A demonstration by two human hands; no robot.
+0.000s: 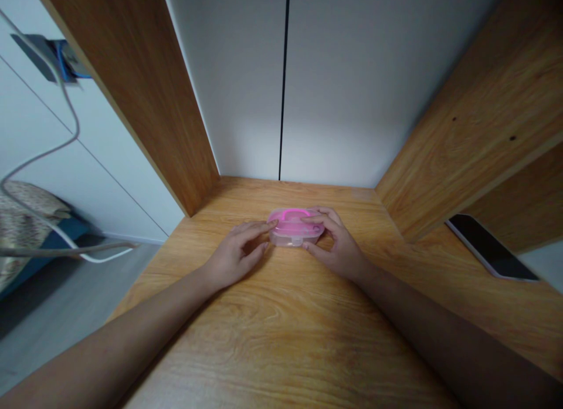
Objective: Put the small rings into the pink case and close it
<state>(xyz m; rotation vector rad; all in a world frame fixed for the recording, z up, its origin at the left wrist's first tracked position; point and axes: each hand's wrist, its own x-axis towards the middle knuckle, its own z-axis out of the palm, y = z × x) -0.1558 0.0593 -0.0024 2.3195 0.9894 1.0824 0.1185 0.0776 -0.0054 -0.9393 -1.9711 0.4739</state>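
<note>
A small plastic box (pixel 295 240) with a see-through base, a pink lid and a bright pink carry handle sits on the wooden tabletop (pixel 264 333). Its lid is down, and a clear latch shows on the front side. My left hand (pixel 237 252) holds the left end, index fingertip at the lid's edge and thumb low by the front corner. Around the right end curls my right hand (pixel 336 244), with a finger across the lid and the thumb at the front. What the box contains cannot be made out.
A dark-screened phone (pixel 490 247) lies at the right beside a wooden upright panel (pixel 461 127). White panels (pixel 334 92) close off the back. At the left, a white cable (pixel 73 110) hangs before a wooden side board (pixel 132 86), and patterned fabric (pixel 26 212) lies beyond.
</note>
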